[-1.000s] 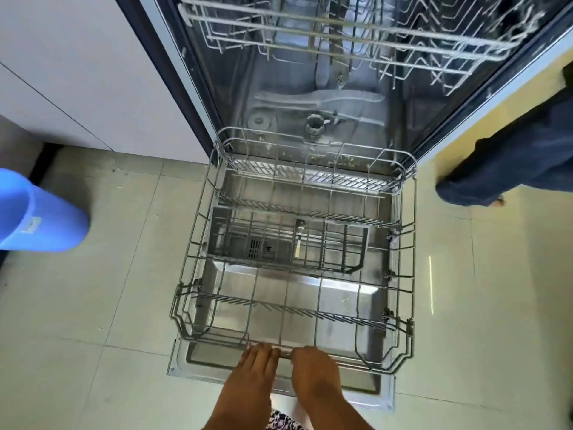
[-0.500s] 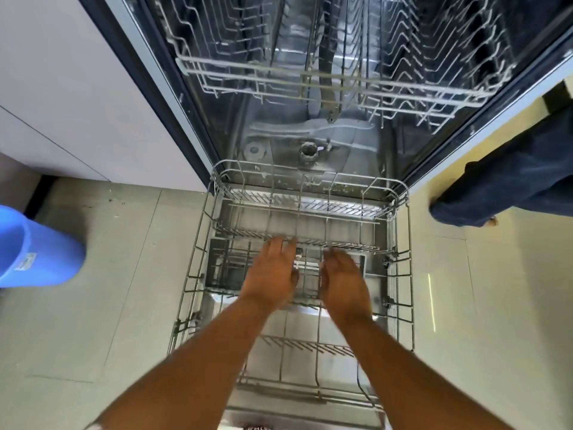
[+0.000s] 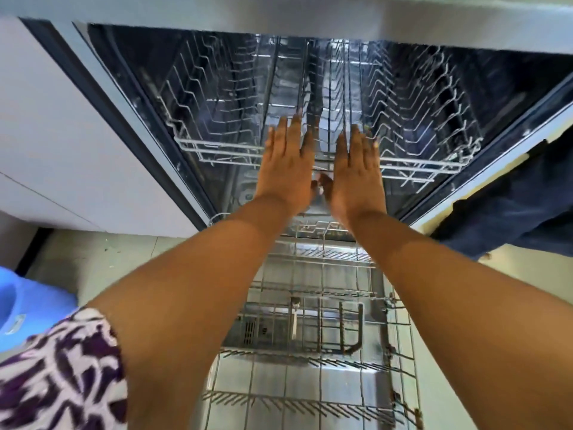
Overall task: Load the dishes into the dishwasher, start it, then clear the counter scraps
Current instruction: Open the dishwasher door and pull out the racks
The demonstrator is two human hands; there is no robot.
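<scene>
The dishwasher (image 3: 192,97) stands open in front of me. Its lower wire rack (image 3: 313,352) is pulled out over the dropped door and holds no dishes; a grey cutlery basket (image 3: 279,330) sits in it. The upper wire rack (image 3: 421,144) is still inside the tub, with no dishes in it. My left hand (image 3: 286,162) and my right hand (image 3: 356,170) reach side by side over the front rail of the upper rack, palms down, fingers stretched and apart. Neither hand holds anything.
White cabinet fronts (image 3: 68,144) flank the dishwasher on the left. A blue plastic bucket (image 3: 28,311) stands on the tiled floor at lower left. Another person's dark blue trouser leg (image 3: 514,212) stands close by the dishwasher's right side. The counter edge (image 3: 341,13) runs above.
Both hands let go of the lower rack's front rail, passed over the rack and rose to the upper rack's front. My view tilted upward.
</scene>
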